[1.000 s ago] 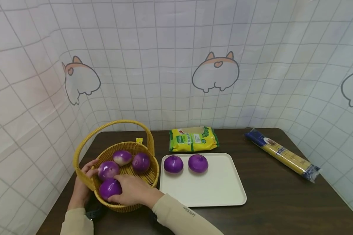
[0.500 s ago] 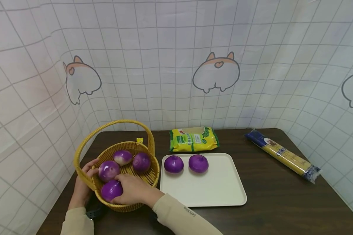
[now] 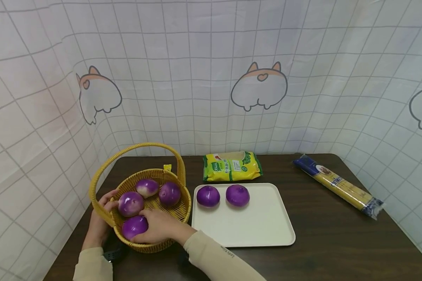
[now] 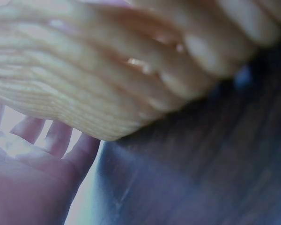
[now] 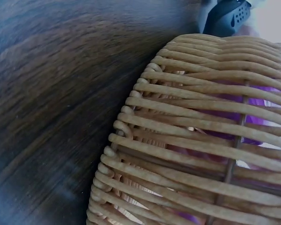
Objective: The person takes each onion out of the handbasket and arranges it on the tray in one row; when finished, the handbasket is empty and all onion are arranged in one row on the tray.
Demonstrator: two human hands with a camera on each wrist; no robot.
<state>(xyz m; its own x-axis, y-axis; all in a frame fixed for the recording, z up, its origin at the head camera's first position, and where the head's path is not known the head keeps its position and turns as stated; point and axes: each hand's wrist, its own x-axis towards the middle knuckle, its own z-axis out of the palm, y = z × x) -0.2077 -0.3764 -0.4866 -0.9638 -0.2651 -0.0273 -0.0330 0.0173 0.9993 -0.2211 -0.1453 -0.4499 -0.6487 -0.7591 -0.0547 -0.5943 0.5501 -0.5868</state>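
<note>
In the head view a yellow wicker basket (image 3: 154, 247) with a tall arched handle stands at the left of the table. My left hand (image 3: 100, 216) holds its left side, fingertips over the rim; the left wrist view shows the fingers (image 4: 56, 138) against the woven wall. Reaching in from the front right, my right hand (image 3: 158, 226) grips a glossy purple onion (image 3: 134, 227) between thumb and fingers, low inside the basket. Several other onions lie there, among them a pale-sided onion (image 3: 131, 204) beside the held one. Wicker hides the right hand in the right wrist view.
A white tray (image 3: 246, 230) stands right of the basket, with two purple onions (image 3: 208, 196) at its back left. Behind it lies a yellow-green Knorr packet (image 3: 232, 167). A long pasta pack (image 3: 337, 185) lies slanted at the right. Cloth walls border the table's back and sides.
The onion in my right hand has shifted slightly rightward inside the basket, the fingers staying around it. My left hand keeps its place at the rim.
</note>
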